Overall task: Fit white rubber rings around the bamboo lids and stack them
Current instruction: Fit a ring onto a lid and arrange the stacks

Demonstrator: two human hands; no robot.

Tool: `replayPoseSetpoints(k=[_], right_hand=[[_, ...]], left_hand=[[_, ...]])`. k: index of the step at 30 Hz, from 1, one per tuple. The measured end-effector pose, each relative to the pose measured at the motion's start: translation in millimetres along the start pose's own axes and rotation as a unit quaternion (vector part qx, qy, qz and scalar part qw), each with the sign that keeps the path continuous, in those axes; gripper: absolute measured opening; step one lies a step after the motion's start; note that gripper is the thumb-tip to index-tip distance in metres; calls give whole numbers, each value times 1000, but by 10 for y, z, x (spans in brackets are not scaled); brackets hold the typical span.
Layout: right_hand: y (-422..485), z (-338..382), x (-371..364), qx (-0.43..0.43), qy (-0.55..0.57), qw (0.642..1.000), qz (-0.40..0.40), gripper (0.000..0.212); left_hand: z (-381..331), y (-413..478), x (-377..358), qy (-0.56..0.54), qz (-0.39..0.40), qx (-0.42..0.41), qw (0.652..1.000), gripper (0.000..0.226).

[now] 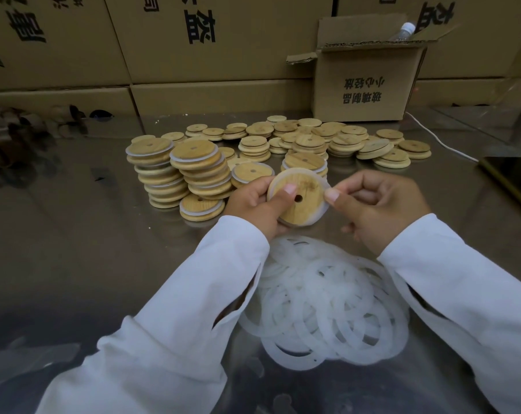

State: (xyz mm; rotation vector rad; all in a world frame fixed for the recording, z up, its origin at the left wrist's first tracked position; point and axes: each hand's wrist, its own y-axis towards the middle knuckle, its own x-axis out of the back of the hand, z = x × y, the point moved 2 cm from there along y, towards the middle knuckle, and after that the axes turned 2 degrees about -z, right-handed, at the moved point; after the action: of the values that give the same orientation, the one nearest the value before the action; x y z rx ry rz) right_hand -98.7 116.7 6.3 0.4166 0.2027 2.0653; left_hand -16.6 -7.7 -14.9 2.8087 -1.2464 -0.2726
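My left hand (254, 203) grips a round bamboo lid (301, 209) with a centre hole, thumb pressed on its face. A white rubber ring (320, 213) sits partly around the lid's rim. My right hand (378, 206) pinches that ring at the lid's right edge, fingers curled. A heap of loose white rings (328, 306) lies on the table between my forearms. To the left rise two tall stacks of ringed lids (181, 171), with single ringed lids beside them. Bare bamboo lids (328, 138) lie in low piles further back.
The table is shiny steel (88, 234). An open cardboard box (369, 79) with a plastic bottle in it stands at the back right. Large cartons (193, 40) wall the far side. A white cable (441, 141) and a dark phone (513, 174) lie at right.
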Motion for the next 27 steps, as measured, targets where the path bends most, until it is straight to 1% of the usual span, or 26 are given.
replayPoseSetpoints(k=[8, 12, 16, 19, 27], right_hand=[[5, 53, 30, 19, 2, 1000, 20, 21], [5, 48, 16, 20, 7, 1000, 14, 21], [-2, -11, -21, -5, 10, 1000, 8, 18], [2, -37, -36, -21, 13, 1000, 13, 15], [-17, -62, -66, -17, -2, 1000, 2, 13]], left_hand=[[26, 12, -4, -87, 36, 30, 995, 13], [18, 8, -13, -99, 33, 45, 994, 13], [8, 3, -16, -51, 8, 22, 998, 13], [0, -5, -14, -17, -17, -1, 1000, 20], [-52, -36, -39, -3, -72, -14, 997, 17]])
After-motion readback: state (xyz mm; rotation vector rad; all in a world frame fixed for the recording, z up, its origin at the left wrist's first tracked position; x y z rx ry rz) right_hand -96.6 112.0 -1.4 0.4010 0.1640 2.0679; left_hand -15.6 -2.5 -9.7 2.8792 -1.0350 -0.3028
